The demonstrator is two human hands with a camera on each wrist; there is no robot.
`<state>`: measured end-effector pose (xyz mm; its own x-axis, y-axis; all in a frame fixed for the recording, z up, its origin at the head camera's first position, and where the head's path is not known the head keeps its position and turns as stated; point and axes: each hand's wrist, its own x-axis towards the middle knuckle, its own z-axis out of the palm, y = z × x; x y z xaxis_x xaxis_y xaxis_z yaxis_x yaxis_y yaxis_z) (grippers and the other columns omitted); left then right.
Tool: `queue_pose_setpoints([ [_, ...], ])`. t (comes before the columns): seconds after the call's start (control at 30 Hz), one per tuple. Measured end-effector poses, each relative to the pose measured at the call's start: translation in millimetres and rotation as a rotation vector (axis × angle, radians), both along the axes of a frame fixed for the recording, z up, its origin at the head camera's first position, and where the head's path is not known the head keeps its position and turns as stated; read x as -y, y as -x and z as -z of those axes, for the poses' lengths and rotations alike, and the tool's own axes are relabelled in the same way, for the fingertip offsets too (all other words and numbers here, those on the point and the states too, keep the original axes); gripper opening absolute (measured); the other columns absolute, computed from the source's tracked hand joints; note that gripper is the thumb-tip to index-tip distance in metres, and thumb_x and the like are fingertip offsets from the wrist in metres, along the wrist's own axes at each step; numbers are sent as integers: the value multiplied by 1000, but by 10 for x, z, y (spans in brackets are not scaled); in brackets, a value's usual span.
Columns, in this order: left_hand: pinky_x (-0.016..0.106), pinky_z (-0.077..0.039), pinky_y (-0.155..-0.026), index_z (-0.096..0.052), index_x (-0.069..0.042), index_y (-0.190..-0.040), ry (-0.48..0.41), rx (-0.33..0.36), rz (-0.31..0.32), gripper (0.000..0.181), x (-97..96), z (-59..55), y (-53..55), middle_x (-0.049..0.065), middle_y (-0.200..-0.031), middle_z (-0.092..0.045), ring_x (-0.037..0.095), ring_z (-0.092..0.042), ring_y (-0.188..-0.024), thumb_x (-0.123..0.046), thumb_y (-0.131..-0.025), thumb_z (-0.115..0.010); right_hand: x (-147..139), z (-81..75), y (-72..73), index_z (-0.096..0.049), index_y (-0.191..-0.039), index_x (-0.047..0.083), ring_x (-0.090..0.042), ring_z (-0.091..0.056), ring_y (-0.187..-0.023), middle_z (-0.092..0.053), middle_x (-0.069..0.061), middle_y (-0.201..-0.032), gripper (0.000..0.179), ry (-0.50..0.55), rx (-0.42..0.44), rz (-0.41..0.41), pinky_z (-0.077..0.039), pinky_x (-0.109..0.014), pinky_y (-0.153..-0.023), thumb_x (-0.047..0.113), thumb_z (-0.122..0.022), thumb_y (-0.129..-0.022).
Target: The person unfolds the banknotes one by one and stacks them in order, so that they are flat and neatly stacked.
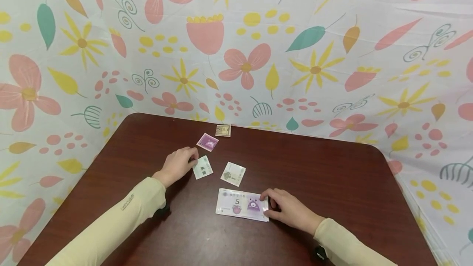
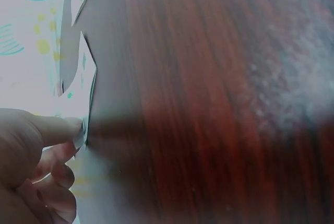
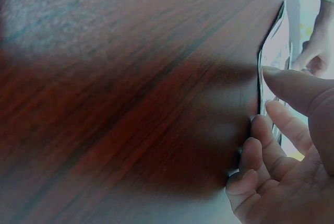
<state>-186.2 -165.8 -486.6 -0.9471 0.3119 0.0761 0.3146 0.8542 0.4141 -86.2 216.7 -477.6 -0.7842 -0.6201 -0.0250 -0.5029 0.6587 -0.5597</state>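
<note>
We see the large purple 5 note lying on the bench, its printed face up, with more paper edges showing under it in the right wrist view. The right hand is at this note's right end; its grip holds the paper between thumb and forefinger, the thumb at the near corner and the forefinger at the far one.

Beyond the large purple 5 note and to its left, we find the small green-printed note. The left hand has its grip pinched on this note's left edge; we cannot tell whether the paper is lifted clear of the bench.

Just beyond the large purple 5 note, near but apart from it, lies the small olive-printed note. Farther beyond it and to the left is the small purple note, and the small brown note lies farthest beyond, by the bench's far edge.

We see pale yellow sleeves on both arms, and a flowered cloth hanging well beyond the large purple 5 note.
</note>
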Motion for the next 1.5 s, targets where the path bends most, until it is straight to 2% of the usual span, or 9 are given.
queue_pose_setpoints([
  [0.13,37,-48,-63,-66,-15,-95,-25,27,-11,11,31,12,-37,2,-89,-65,18,-58,-74,-9,-94,-75,-4,4,-7,-63,-115,16,-4,-49,-77,-51,9,-83,29,-3,16,2,-43,-23,-70,15,-80,-91],
  [0.33,36,-49,-66,-70,-10,-107,-94,87,-41,13,81,28,-101,2,-91,-69,16,-60,-76,-8,-94,-73,-9,-19,-12,-63,-115,17,-5,-49,-77,-51,9,-83,29,0,26,8,-43,-23,-69,15,-80,-92],
  [0.43,35,-48,-65,-70,-9,-105,-132,112,-58,11,103,24,-145,3,-91,-70,16,-59,-74,-8,-94,-72,-8,-29,-12,-63,-115,17,-5,-49,-77,-51,9,-83,29,-1,24,10,-43,-23,-69,15,-80,-92],
  [0.57,34,-47,-65,-70,-11,-101,-173,110,-62,6,140,30,-201,2,-90,-70,15,-57,-72,-9,-96,-71,-8,-29,-15,-63,-115,16,-5,-49,-77,-51,9,-83,29,-2,17,10,-43,-23,-69,15,-80,-91],
  [0.8,32,-45,-66,-71,-10,-97,-255,100,-74,3,202,61,-284,-2,-86,-69,12,-54,-69,-13,-96,-70,-13,-27,-24,-64,-115,17,-5,-49,-78,-51,9,-83,28,1,19,17,-43,-23,-69,15,-80,-92],
  [1.0,29,-44,-66,-71,-9,-95,-395,84,-84,3,211,54,-336,-1,-86,-71,12,-53,-67,-10,-94,-73,-22,-24,-38,-64,-114,19,-5,-48,-78,-51,10,-84,28,-13,14,36,-42,-23,-69,16,-80,-91],
  [1.23,28,-47,-68,-70,-11,-95,-511,-5,-87,6,146,-7,-366,-1,-85,-70,14,-58,-71,-7,-96,-73,-10,-24,-43,-65,-113,18,-5,-49,-77,-51,10,-84,28,-17,-16,33,-43,-23,-69,15,-81,-90],
  [1.33,27,-47,-65,-69,-9,-97,-556,-41,-100,5,83,-52,-372,0,-84,-70,14,-57,-70,-5,-96,-73,-2,-31,-44,-65,-113,18,-4,-49,-77,-51,10,-84,28,-21,-27,26,-43,-23,-69,15,-81,-90],
  [1.5,25,-46,-67,-69,-6,-100,-673,-51,-107,5,-40,-122,-382,6,-88,-71,14,-59,-75,-2,-97,-71,1,-43,-41,-65,-112,17,-4,-49,-75,-52,10,-84,26,-8,-39,16,-44,-22,-68,14,-80,-90],
])
